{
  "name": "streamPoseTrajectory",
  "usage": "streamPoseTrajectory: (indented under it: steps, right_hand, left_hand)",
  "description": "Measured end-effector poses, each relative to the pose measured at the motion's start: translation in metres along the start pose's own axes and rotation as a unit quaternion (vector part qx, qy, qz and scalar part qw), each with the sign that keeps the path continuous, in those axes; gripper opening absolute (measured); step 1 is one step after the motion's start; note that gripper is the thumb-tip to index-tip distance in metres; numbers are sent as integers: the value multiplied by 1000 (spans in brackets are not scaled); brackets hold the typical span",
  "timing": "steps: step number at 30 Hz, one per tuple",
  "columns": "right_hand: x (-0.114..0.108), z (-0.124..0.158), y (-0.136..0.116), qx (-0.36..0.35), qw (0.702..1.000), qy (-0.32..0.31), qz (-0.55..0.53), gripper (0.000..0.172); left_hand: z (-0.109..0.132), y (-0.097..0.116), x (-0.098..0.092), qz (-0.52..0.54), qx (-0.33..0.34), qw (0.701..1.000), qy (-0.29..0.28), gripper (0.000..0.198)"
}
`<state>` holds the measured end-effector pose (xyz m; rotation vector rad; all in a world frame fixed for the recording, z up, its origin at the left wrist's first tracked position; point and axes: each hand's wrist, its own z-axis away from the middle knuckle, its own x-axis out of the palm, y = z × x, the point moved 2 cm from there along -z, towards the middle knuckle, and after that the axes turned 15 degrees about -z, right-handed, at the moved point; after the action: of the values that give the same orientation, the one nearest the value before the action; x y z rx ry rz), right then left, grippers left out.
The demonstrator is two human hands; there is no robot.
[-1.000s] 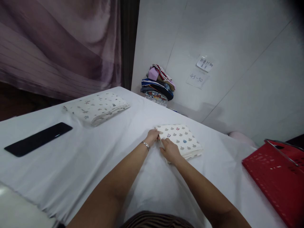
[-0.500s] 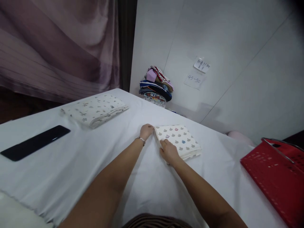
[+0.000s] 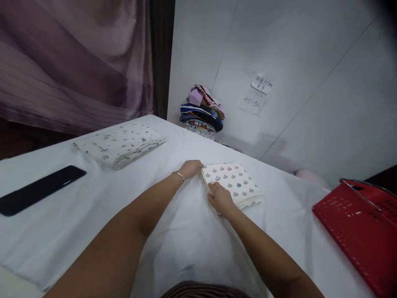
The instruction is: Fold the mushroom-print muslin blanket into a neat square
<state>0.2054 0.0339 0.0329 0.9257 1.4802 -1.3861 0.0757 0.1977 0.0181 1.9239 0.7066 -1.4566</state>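
Observation:
A folded white cloth [image 3: 235, 178] printed with grey shapes and a few red and blue ones lies on the white-covered table [image 3: 288, 231]. At its far left corner is my left hand [image 3: 191, 168], a bracelet on the wrist, its fingers pinched on the edge. My right hand [image 3: 221, 199] grips the near left edge, thumb below and fingers curled on top. The layers of the fold show along the left side between both hands.
Another folded patterned cloth [image 3: 124, 142] and a black flat object [image 3: 40, 188] lie to the left. A red basket [image 3: 356, 231] with metal handles stands right. Beyond the table, stacked clothes [image 3: 203, 109] stand by the wall.
My left wrist and forearm have swung lower and to the left, while its fingers stay at the cloth's corner. My right hand has hardly moved. The view has shifted slightly.

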Motion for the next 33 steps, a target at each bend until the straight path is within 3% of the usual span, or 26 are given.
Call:
streamPoseTrajectory:
  steps: [4, 8, 17, 26, 33]
  right_hand:
    - [0, 0, 0, -3, 1000, 4, -4, 25]
    - [0, 1, 1, 1, 1000, 5, -8, 28]
    - [-1, 2, 0, 5, 1000, 2, -12, 39]
    - [0, 1, 1, 5, 1000, -3, -7, 41]
    - [-4, 0, 2, 12, 1000, -3, 4, 38]
  left_hand:
    - [-2, 0, 0, -94, 48, 994, -10, 25]
    - [0, 0, -3, -146, 46, 988, -4, 25]
    - [17, 2, 0, -128, 4, 992, 10, 25]
    - [24, 3, -2, -56, 57, 996, 33, 39]
    - [14, 11, -2, -73, 88, 993, 20, 28]
